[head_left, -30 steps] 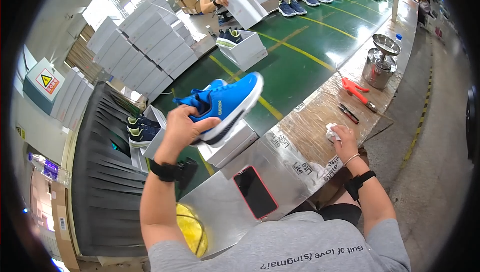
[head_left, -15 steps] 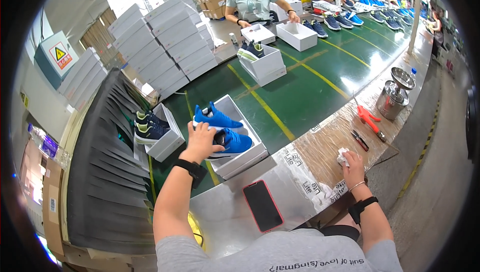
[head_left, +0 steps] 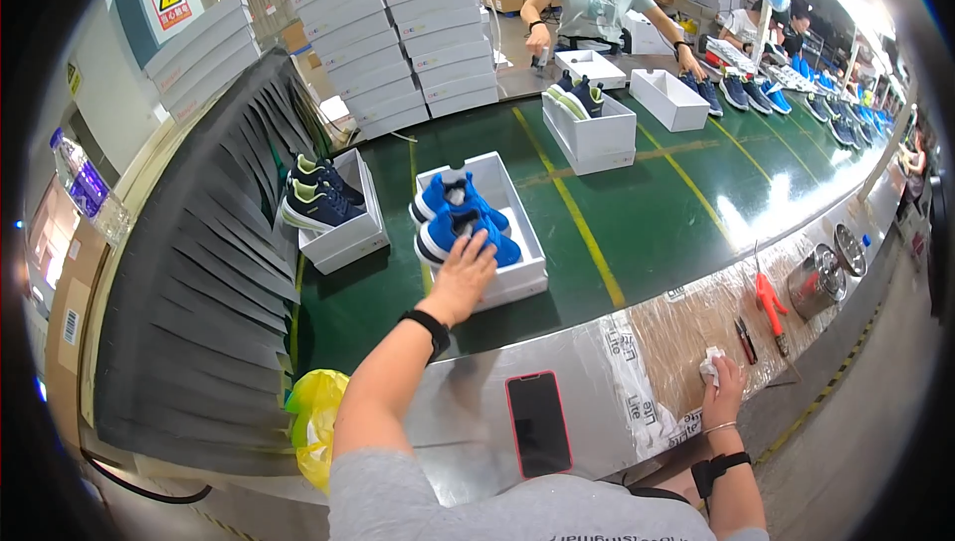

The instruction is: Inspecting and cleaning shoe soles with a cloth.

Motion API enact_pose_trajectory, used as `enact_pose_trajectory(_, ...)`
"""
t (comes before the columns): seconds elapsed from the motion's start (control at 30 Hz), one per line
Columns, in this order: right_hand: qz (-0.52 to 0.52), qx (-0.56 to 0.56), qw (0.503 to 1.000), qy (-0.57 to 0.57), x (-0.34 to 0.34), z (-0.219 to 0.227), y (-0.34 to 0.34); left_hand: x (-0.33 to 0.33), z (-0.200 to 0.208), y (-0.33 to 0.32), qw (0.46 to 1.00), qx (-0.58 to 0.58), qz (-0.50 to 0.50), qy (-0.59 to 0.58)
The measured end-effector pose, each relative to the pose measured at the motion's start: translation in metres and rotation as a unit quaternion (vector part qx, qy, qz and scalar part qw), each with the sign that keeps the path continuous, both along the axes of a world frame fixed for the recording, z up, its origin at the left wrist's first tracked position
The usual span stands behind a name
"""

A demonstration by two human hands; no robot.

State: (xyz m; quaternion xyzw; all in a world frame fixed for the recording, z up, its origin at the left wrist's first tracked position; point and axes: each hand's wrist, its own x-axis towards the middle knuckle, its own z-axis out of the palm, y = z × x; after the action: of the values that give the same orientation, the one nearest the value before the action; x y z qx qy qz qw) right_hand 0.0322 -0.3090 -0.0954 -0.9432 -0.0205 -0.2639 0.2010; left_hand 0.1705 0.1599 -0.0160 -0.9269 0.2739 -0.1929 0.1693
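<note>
In the middle, a pair of blue sneakers sits tilted on a white shoebox (head_left: 512, 287), the far sneaker (head_left: 438, 195) beside the near sneaker (head_left: 448, 243). My left hand (head_left: 463, 272) rests against the side of the near one, its fingers stretched out and a little apart; the thumb is hard to make out. At the right, my right hand (head_left: 724, 392) is closed on a crumpled white wipe (head_left: 710, 366) above the brown-covered worktop (head_left: 686, 342). Near it lie black-and-red snips (head_left: 746, 340) and a red-handled tool (head_left: 768, 300).
Dark sneakers (head_left: 323, 198) lean on another shoebox (head_left: 348, 241) at left, before a black strip curtain (head_left: 199, 292). A phone (head_left: 539, 424) lies on the metal ledge. Across the green belt (head_left: 652, 213), a co-worker (head_left: 592, 4) handles boxes and shoes. Metal pot (head_left: 816, 282) at right.
My left hand has shifted from over both blue sneakers to the near one's side. The sneakers sit differently on the box. My view has turned left; the co-worker's hand now reaches toward the dark shoes.
</note>
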Motion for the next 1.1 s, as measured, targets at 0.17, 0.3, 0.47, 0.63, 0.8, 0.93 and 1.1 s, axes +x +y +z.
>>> enact_pose_trajectory(0.17,-0.006,-0.022,1.000,0.009,0.004,-0.002,0.006,0.062,-0.022,0.065,0.979,-0.014,0.190,-0.066)
enact_pose_trajectory(0.3,-0.023,-0.053,0.998,0.003,0.004,-0.003,0.006,0.065,0.005,0.101,0.946,-0.206,0.237,-0.087)
enact_pose_trajectory(0.47,-0.053,-0.061,0.997,0.021,0.006,-0.003,0.010,0.065,0.012,0.165,0.902,-0.239,0.349,-0.086)
enact_pose_trajectory(0.63,-0.067,-0.083,0.994,0.020,0.008,-0.011,0.014,0.051,-0.004,0.186,0.868,-0.279,0.410,0.030)
enact_pose_trajectory(0.8,-0.102,-0.091,0.990,0.015,0.007,-0.017,0.014,0.044,0.004,0.197,0.897,-0.167,0.409,-0.023)
enact_pose_trajectory(0.93,-0.122,-0.102,0.987,0.017,0.007,-0.020,0.011,0.032,-0.005,0.205,0.908,-0.150,0.387,-0.058)
enact_pose_trajectory(1.1,-0.144,-0.122,0.982,0.016,0.011,-0.020,0.014,0.032,-0.016,0.206,0.903,-0.126,0.405,-0.066)
